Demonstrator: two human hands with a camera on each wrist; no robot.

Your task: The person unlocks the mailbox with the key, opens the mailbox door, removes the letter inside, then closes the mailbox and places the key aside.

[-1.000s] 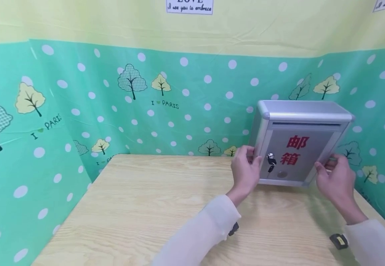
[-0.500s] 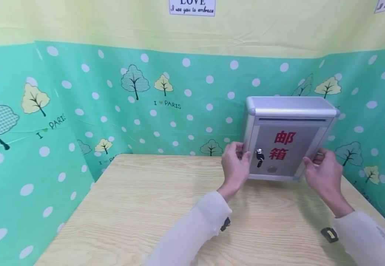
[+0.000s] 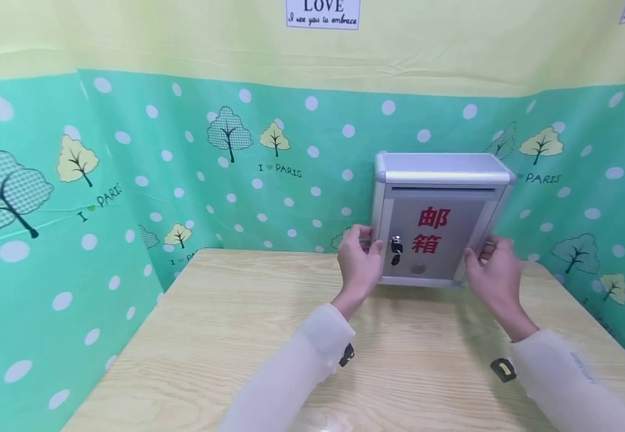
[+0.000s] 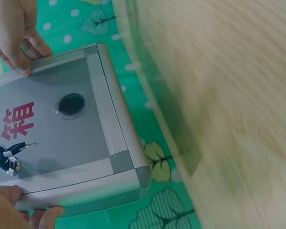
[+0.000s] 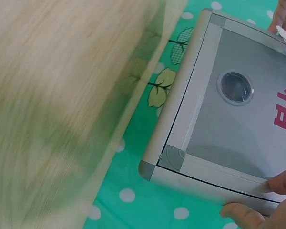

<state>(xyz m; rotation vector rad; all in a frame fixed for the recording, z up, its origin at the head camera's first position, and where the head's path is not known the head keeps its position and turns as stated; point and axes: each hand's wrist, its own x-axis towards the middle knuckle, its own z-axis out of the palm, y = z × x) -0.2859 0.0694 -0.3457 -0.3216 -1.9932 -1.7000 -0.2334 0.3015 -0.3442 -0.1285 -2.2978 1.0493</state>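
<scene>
Silver-grey mailbox (image 3: 455,240), red characters (image 3: 425,245), white-dotted green curtain (image 3: 182,162), pale wood-grained table (image 3: 258,318), off-white sleeves (image 3: 301,366)

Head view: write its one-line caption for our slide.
Left hand and right hand hold a silver red-lettered box by its sides above a wooden table.

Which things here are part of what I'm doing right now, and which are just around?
Part of the job:
- silver box with red characters, gripped between your left hand and right hand
- keys at the box's lock

Just around:
- wooden table
- patterned cloth behind it
</scene>
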